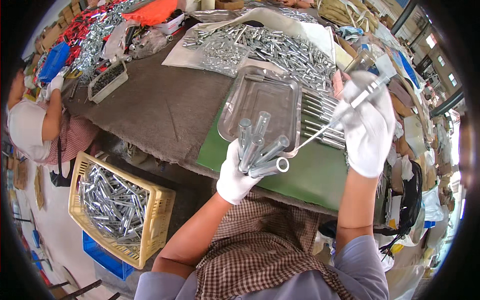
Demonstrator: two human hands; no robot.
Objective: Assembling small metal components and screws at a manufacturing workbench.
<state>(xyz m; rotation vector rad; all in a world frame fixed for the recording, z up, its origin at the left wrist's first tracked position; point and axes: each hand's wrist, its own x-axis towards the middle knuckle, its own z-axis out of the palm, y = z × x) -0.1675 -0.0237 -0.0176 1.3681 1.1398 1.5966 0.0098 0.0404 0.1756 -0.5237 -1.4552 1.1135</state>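
My left hand (pixel 233 175), in a white glove, is closed round a bunch of several shiny metal tubes (pixel 253 148). Their open ends point up and to the right, over the near edge of a metal tray (pixel 235 112). To the right, my gloved right hand (pixel 371 127) is raised and closed on a slim metal rod (pixel 320 134). The rod has a thicker silvery part at the hand and a thin end slanting down-left toward the tray's corner; motion blurs it somewhat. Below that hand, several metal rods (pixel 320 112) lie side by side on a green board (pixel 300 185).
Behind the tray, a heap of metal tubes (pixel 285 50) covers a white sheet. At left, a yellow crate (pixel 161 210) holds many tubes, with a blue crate (pixel 107 257) beneath. A small bin (pixel 109 82) stands near another person (pixel 37 117) at the far left.
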